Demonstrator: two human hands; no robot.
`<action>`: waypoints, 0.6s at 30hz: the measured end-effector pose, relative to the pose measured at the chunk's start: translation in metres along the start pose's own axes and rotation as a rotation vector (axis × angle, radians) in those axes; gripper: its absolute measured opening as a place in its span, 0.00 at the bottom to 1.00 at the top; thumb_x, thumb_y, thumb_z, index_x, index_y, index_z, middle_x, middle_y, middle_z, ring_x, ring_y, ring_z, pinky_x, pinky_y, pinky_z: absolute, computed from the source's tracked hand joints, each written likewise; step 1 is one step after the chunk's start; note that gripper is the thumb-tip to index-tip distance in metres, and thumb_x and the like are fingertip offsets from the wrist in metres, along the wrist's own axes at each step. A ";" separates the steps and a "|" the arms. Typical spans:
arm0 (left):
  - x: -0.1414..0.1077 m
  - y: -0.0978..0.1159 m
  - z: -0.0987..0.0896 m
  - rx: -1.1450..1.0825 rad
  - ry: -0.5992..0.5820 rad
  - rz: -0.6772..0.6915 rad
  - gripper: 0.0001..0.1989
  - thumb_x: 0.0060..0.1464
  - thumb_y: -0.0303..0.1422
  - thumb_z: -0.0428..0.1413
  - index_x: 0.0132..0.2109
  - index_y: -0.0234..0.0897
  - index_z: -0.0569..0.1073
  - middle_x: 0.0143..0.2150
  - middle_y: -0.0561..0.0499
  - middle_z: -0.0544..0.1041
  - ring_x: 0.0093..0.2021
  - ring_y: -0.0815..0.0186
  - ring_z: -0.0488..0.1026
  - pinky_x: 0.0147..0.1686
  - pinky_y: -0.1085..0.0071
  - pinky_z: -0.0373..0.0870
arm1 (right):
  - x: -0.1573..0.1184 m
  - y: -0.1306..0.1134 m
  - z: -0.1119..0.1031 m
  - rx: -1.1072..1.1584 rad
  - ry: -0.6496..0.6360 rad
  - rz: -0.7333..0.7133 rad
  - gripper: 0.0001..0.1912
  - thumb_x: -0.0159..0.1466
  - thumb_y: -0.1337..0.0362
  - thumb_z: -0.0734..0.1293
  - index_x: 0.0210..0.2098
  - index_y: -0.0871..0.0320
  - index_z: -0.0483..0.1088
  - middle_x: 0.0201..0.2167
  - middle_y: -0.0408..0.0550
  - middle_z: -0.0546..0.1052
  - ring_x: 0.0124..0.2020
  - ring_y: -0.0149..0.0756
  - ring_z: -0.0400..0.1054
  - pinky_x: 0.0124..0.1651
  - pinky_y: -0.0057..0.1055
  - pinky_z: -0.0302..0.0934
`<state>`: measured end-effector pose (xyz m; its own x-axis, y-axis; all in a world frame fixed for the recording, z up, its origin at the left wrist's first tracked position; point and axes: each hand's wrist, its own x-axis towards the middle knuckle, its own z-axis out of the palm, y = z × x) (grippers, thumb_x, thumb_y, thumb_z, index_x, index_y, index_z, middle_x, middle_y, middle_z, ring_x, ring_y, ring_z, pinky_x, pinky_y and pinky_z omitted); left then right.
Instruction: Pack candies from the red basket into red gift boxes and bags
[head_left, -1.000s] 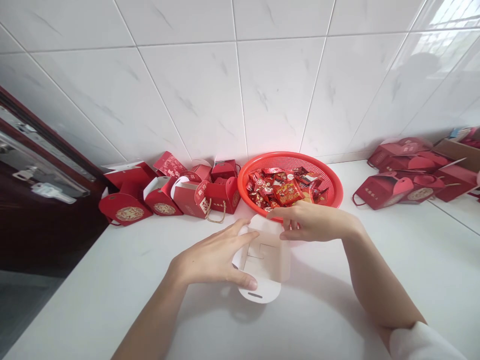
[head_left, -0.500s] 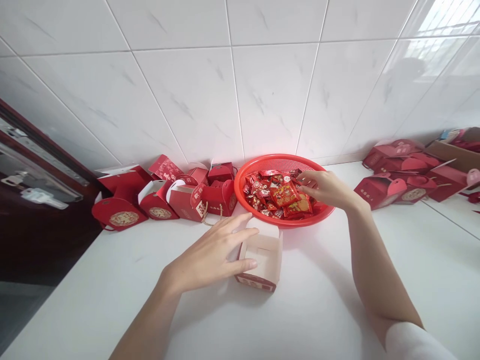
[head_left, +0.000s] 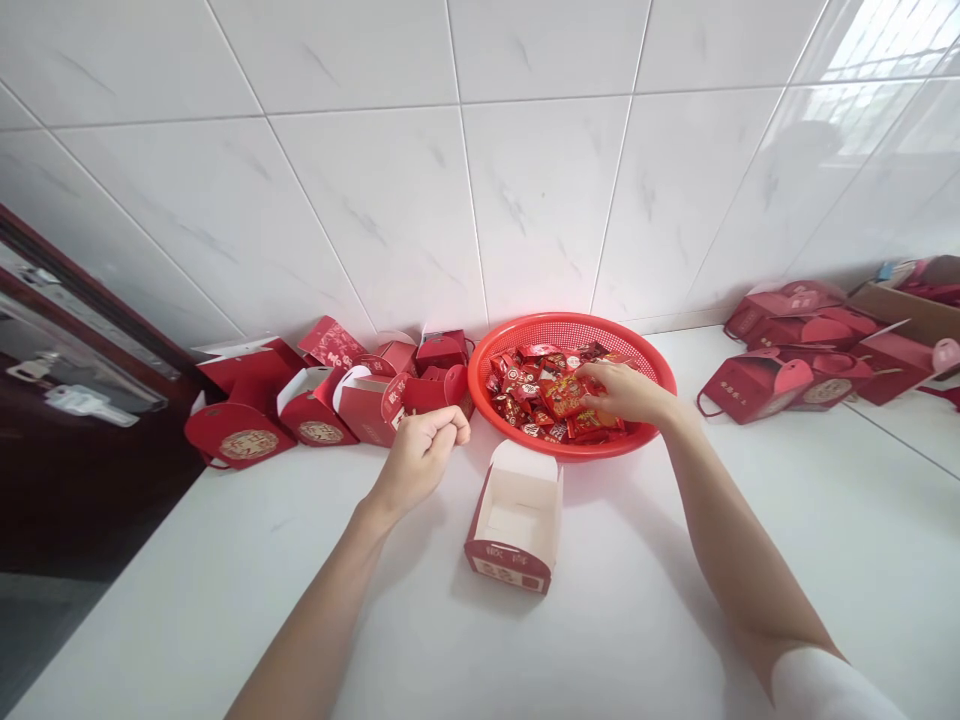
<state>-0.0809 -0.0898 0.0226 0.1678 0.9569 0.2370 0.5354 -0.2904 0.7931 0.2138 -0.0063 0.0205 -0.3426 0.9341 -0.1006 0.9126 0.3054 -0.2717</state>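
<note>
An open red box with a pale inside stands on the white table, nothing visible in it. Behind it is a red plastic basket of red-wrapped sweets. My right hand reaches into the basket, its fingers closed on a red and orange packet among the sweets. My left hand is curled into a loose fist above the table, left of the open box and in front of the red boxes; no object shows in it.
Several red gift boxes stand at the left against the tiled wall. More closed red boxes are at the right, beside a cardboard box. A dark door with keys is at the far left.
My left hand has moved off the open box, up and left, and its spread fingers have curled. My right hand has moved left and lower into the sweets, its fingers closing.
</note>
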 end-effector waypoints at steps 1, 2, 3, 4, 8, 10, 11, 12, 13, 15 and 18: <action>0.002 -0.004 0.003 -0.014 -0.002 -0.011 0.09 0.51 0.32 0.45 0.24 0.40 0.61 0.21 0.56 0.60 0.23 0.68 0.56 0.25 0.70 0.55 | 0.001 -0.001 0.001 -0.005 0.006 0.003 0.24 0.67 0.62 0.64 0.62 0.61 0.65 0.55 0.61 0.76 0.57 0.53 0.70 0.50 0.39 0.63; 0.004 -0.007 0.006 -0.023 -0.006 -0.020 0.09 0.51 0.33 0.45 0.24 0.40 0.60 0.21 0.57 0.59 0.23 0.69 0.56 0.25 0.70 0.54 | 0.002 -0.001 0.003 -0.011 0.017 0.001 0.26 0.67 0.63 0.64 0.64 0.60 0.63 0.56 0.61 0.75 0.57 0.53 0.70 0.49 0.38 0.63; 0.006 -0.009 0.009 -0.028 -0.009 -0.028 0.08 0.51 0.33 0.44 0.24 0.40 0.60 0.21 0.57 0.58 0.23 0.69 0.55 0.25 0.71 0.53 | 0.002 -0.001 0.004 -0.015 0.027 -0.005 0.28 0.66 0.64 0.65 0.65 0.59 0.62 0.57 0.60 0.75 0.57 0.53 0.70 0.48 0.37 0.62; 0.008 -0.010 0.012 -0.032 -0.014 -0.033 0.08 0.50 0.33 0.44 0.24 0.40 0.59 0.21 0.57 0.58 0.23 0.69 0.54 0.25 0.71 0.53 | 0.003 -0.001 0.005 -0.019 0.035 -0.008 0.29 0.66 0.65 0.65 0.65 0.59 0.61 0.57 0.60 0.75 0.57 0.53 0.70 0.47 0.36 0.62; 0.016 -0.012 0.023 -0.080 -0.003 -0.029 0.07 0.48 0.33 0.44 0.24 0.41 0.59 0.21 0.56 0.58 0.23 0.68 0.54 0.26 0.70 0.53 | 0.006 -0.001 0.010 -0.014 0.046 -0.012 0.26 0.65 0.67 0.64 0.62 0.57 0.65 0.54 0.57 0.77 0.53 0.50 0.72 0.43 0.33 0.61; 0.023 -0.012 0.027 -0.107 0.014 -0.010 0.07 0.47 0.33 0.44 0.23 0.41 0.58 0.21 0.56 0.59 0.23 0.68 0.55 0.26 0.70 0.54 | 0.008 0.000 0.011 -0.009 0.055 -0.018 0.25 0.65 0.67 0.64 0.61 0.57 0.66 0.53 0.56 0.78 0.52 0.48 0.73 0.41 0.32 0.60; 0.028 -0.012 0.029 -0.118 0.018 0.001 0.07 0.47 0.32 0.44 0.23 0.41 0.58 0.21 0.55 0.59 0.23 0.68 0.55 0.26 0.71 0.55 | 0.009 0.001 0.012 -0.009 0.058 -0.024 0.24 0.65 0.67 0.63 0.60 0.57 0.66 0.51 0.56 0.78 0.50 0.48 0.73 0.40 0.32 0.59; 0.033 -0.012 0.031 -0.125 0.015 0.013 0.07 0.47 0.31 0.44 0.23 0.41 0.58 0.21 0.55 0.60 0.23 0.68 0.56 0.26 0.71 0.56 | 0.010 0.001 0.013 -0.010 0.061 -0.027 0.22 0.66 0.66 0.63 0.59 0.58 0.67 0.49 0.55 0.79 0.48 0.47 0.73 0.38 0.31 0.58; 0.038 -0.012 0.033 -0.130 0.009 0.024 0.07 0.47 0.30 0.44 0.23 0.41 0.59 0.21 0.55 0.61 0.23 0.68 0.57 0.26 0.71 0.57 | 0.010 0.001 0.013 -0.010 0.061 -0.031 0.20 0.66 0.66 0.63 0.57 0.58 0.68 0.46 0.55 0.79 0.46 0.46 0.73 0.37 0.31 0.57; 0.050 -0.013 0.037 -0.136 0.001 0.040 0.07 0.48 0.29 0.44 0.24 0.40 0.61 0.22 0.54 0.65 0.24 0.68 0.61 0.27 0.72 0.60 | 0.011 0.001 0.014 -0.008 0.053 -0.035 0.15 0.67 0.64 0.62 0.52 0.59 0.70 0.41 0.54 0.80 0.42 0.44 0.73 0.35 0.31 0.55; 0.066 -0.014 0.044 -0.100 0.012 0.067 0.09 0.50 0.26 0.45 0.26 0.39 0.65 0.27 0.52 0.72 0.30 0.66 0.69 0.33 0.71 0.66 | 0.011 -0.001 0.013 -0.007 0.044 -0.037 0.11 0.67 0.63 0.63 0.47 0.59 0.71 0.39 0.54 0.79 0.39 0.43 0.72 0.32 0.31 0.52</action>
<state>-0.0407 -0.0225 0.0027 0.1899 0.9356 0.2975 0.4382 -0.3520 0.8271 0.2065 0.0014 0.0076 -0.3660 0.9293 -0.0487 0.9011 0.3409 -0.2679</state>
